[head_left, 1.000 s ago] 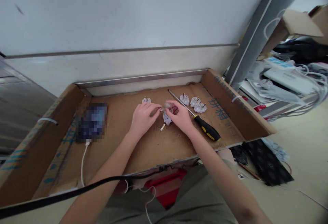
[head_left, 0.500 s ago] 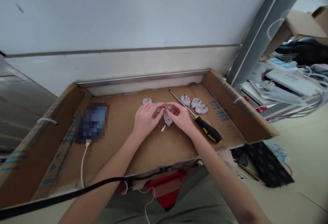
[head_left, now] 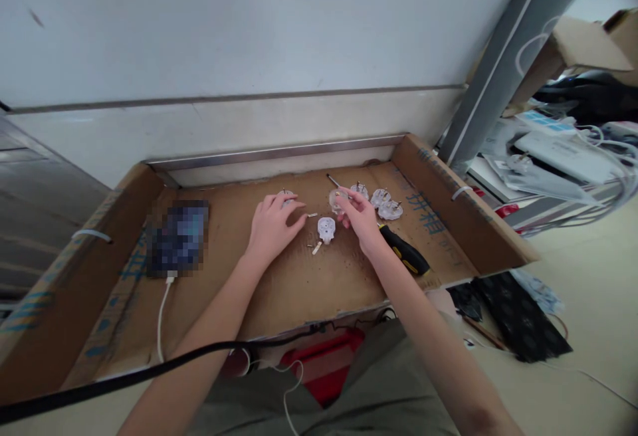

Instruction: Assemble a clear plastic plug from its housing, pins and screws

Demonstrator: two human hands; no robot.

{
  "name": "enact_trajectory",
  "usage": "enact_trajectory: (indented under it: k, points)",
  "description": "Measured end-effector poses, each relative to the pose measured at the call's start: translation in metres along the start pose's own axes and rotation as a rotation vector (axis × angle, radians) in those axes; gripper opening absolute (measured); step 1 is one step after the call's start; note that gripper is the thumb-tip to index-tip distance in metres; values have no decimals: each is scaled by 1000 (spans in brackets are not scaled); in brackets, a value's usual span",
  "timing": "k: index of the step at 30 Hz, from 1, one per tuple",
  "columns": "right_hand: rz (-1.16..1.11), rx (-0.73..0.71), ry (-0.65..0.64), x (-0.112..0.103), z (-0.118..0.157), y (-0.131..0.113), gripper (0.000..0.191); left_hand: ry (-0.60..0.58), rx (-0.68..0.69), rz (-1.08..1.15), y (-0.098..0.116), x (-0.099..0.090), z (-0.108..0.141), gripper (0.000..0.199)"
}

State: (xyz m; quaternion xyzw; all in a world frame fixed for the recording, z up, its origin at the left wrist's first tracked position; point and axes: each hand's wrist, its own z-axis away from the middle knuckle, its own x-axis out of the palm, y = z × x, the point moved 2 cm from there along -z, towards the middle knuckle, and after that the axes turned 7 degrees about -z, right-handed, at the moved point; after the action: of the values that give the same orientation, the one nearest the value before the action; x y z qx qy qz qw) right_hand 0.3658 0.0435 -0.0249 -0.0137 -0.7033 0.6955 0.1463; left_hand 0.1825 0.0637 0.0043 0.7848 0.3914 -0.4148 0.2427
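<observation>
My right hand (head_left: 357, 218) pinches a clear plastic plug shell (head_left: 337, 201) with a brass pin, lifted just above the cardboard tray (head_left: 279, 276). My left hand (head_left: 272, 223) rests flat on the tray with fingers spread, its fingertips at a small white plug part (head_left: 286, 198) near the back. Between the hands lies a white plug faceplate (head_left: 326, 228), with two loose metal pins (head_left: 316, 247) beside it. A black-and-yellow screwdriver (head_left: 403, 256) lies under my right wrist, its shaft partly hidden.
Three more clear plugs (head_left: 383, 202) sit at the tray's back right. A phone (head_left: 178, 236) with a white cable lies on the left. A black cable (head_left: 149, 373) crosses the tray's front edge. A metal post (head_left: 503, 57) and cluttered shelves stand to the right.
The hands have parted: my right hand moved back and right with the clear plug shell, my left hand let go and shifted left onto the tray. The white faceplate now lies uncovered.
</observation>
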Motion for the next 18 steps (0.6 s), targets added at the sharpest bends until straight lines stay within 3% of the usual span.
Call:
enact_trajectory:
  k: [3,6,8,14,18]
  points:
    - [-25,20,-5,2,2,0,34,-88,22,-69,1,6,3,15]
    - [-38,29,-7,4,3,-1,34,-96,36,-76,4,7,2,16]
    - [-39,31,-4,5,3,-2,34,-64,19,-50,4,5,1,16]
    - [-39,33,-39,7,4,-4,32,187,-79,108,8,-6,-1,12]
    - [-49,54,-76,7,4,-2,34,194,6,171,19,-7,-1,15]
